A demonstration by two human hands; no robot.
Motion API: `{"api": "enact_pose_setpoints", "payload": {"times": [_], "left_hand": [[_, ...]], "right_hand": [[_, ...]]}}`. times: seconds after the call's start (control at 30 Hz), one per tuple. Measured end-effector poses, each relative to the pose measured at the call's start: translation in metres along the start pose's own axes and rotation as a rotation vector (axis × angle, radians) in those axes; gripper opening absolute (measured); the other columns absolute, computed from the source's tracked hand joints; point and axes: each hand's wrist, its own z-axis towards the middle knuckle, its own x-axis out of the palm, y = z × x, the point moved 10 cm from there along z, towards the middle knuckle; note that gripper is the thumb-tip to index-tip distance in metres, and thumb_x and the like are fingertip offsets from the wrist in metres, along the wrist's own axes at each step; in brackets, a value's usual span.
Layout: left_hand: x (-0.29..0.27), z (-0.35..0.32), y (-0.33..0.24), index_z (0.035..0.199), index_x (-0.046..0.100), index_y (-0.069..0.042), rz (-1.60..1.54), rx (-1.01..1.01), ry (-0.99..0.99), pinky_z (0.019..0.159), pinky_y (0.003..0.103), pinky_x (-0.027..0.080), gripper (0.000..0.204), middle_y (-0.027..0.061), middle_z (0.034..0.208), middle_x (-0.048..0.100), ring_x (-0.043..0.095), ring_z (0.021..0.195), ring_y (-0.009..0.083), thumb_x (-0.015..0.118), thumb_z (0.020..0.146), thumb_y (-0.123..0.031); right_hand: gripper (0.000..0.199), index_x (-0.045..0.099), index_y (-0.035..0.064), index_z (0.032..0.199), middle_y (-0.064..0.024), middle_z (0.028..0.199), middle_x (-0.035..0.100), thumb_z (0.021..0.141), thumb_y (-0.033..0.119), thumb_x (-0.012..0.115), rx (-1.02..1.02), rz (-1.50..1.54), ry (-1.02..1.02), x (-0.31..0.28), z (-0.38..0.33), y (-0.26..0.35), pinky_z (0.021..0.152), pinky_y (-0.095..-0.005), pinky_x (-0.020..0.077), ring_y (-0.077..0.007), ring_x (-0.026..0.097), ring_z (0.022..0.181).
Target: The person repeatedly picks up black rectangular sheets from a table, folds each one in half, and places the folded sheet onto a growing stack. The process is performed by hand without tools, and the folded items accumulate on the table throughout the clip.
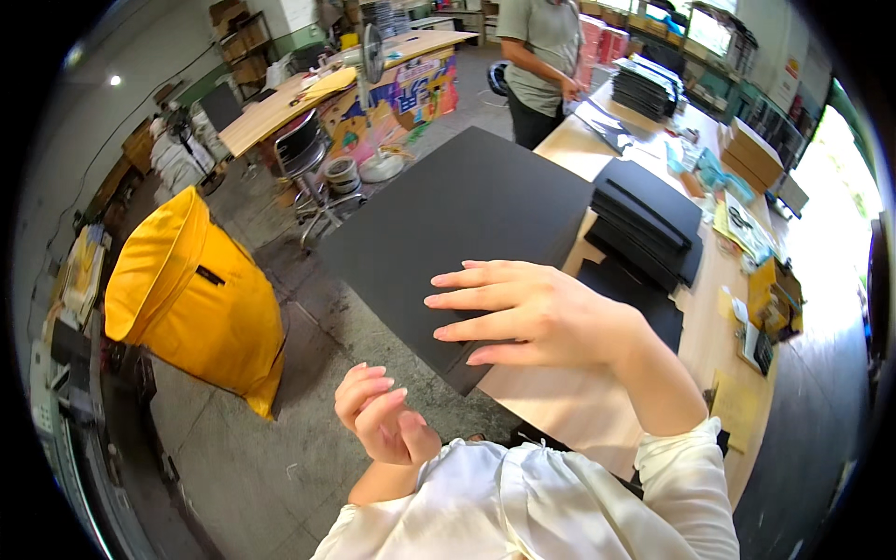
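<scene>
Right now you are pressing your right hand (532, 313), fingers spread flat and gripping nothing, on the near corner of the large black sheet (467, 224) overhanging the wooden table (560, 401). Your left hand (383, 415) is hovering below that corner, half-curled and empty; keep pressure even.

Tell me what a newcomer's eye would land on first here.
First the big black sheet hanging off the wooden table, with the right hand flat on its near corner and the left hand curled empty below it. Next the bright yellow bag standing open on the floor to the left. Stacks of black sheets sit further along the table, where another person stands.
</scene>
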Motion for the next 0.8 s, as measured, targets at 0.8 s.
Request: {"api": "enact_pose_setpoints", "payload": {"times": [0.8], "left_hand": [[0.045,-0.016,0.027,0.127,0.053,0.009,0.084,-0.003,0.193,0.105,0.055,0.038,0.047,0.0267,0.124,0.058,0.056,0.118,0.0423,0.038,0.096,-0.023]], "right_hand": [[0.023,0.077,0.0082,0.091,-0.0177,0.106,0.070,0.090,0.028,0.065,0.187,0.409,0.042,0.019,0.014,-0.059,0.088,-0.0370,0.0541,-0.0292,0.065,0.110]]}}
